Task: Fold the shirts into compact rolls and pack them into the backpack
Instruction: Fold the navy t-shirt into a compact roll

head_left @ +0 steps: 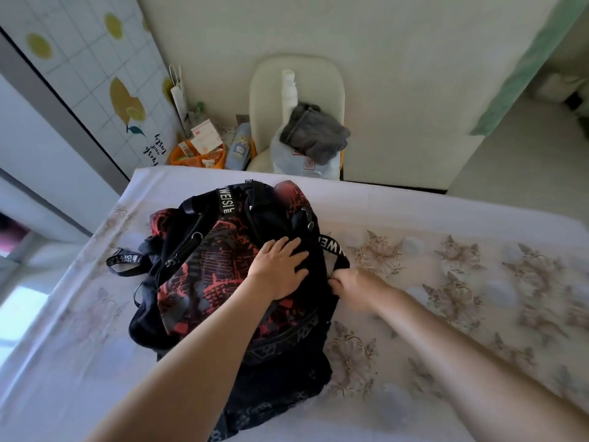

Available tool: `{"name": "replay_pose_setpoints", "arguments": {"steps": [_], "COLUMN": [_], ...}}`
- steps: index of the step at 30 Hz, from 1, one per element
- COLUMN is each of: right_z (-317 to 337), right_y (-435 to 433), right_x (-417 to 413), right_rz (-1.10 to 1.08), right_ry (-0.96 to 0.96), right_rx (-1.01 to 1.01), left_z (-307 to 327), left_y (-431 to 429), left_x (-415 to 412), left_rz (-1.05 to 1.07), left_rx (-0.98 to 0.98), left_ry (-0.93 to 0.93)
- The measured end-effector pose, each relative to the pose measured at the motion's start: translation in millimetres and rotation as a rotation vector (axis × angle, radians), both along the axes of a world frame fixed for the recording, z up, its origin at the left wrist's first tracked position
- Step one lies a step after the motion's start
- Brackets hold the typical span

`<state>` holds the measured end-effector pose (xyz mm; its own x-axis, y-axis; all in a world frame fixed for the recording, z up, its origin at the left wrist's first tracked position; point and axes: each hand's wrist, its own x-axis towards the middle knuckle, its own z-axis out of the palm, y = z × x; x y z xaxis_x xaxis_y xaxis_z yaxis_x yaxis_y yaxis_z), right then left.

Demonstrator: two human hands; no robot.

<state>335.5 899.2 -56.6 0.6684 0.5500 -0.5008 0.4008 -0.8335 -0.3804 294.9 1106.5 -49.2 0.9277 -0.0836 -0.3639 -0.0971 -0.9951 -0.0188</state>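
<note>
Fingers [288, 247] of the left hand [280, 271] lie straight and spread, palm down, pressing on the upper front of the backpack [204, 282], as seen from my remote feed. The right hand [357, 287] sits at the bag's right edge, its fingers curled and pinching black fabric there, just below a black lettered strap [334, 248] (I cannot tell whether a zipper pull is between them, as the hand is blurred). The 2 bare forearms reach in from the bottom of the frame, the left one crossing over the bag's lower half.

The backpack, black with a red and grey print, lies printed side up on the bed [462, 282], left of centre, with its top toward the far edge. A lettered band [226, 200] arches over the top, and a loose strap end [124, 260] trails on the sheet to the left. The sheet is pale with a brownish flower pattern.

Beyond the bed, a cream chair [264, 90] stands against the wall, carrying a white plastic bag [296, 159] with a grey cloth [315, 132] on top of it. Left of the chair, an orange basket [177, 157] holds small boxes, beside a curtain [95, 74] printed with lemons.
</note>
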Motion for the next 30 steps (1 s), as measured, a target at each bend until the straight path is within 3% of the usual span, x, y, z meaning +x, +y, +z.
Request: {"name": "replay_pose_setpoints", "arguments": {"steps": [4,6,9,12,14,18,22,26,30], "right_z": [39.1,50.5,53.1,50.0,52.5,62.0,70.7,67.4,48.1], "right_y": [-9.6,-11.1,-14.5,-18.0,-16.2,-7.5,-6.5,-20.9,-25.7], "right_x": [-46.3,-64.0,-74.5,-81.0,-89.7,-115.3,-132.4,-125.6,-110.4], "right_rz": [0.103,0.127,0.045,-0.095,-0.112,0.016,0.215,0.233,0.112], "right_ry": [0.131,0.154,0.072,-0.022,-0.035,-0.077,-0.101,0.021,-0.196], "right_rx": [0.050,0.046,-0.005,-0.001,0.055,0.080,0.070,0.153,0.273], "left_z": [6.5,13.7,30.5,48.5,60.8,73.3,60.7,50.8,48.5], "left_y": [-6.6,-15.2,-32.4,-44.7,-52.6,-75.2,-89.1,-94.8,-102.8], "left_x": [-7.4,-20.8,-62.6,-110.0,-131.5,-153.9,-161.4,-160.6,-157.0], "left_rz": [0.011,0.044,0.055,0.122,0.355,0.902,1.206,1.285,1.289], "left_rx": [-0.002,-0.123,-0.354,-0.427,-0.483,-0.810,-1.065,-1.111,-1.178], "left_ry": [-0.028,-0.117,-0.349,-0.532,-0.421,0.133,0.101,0.044,0.065]}}
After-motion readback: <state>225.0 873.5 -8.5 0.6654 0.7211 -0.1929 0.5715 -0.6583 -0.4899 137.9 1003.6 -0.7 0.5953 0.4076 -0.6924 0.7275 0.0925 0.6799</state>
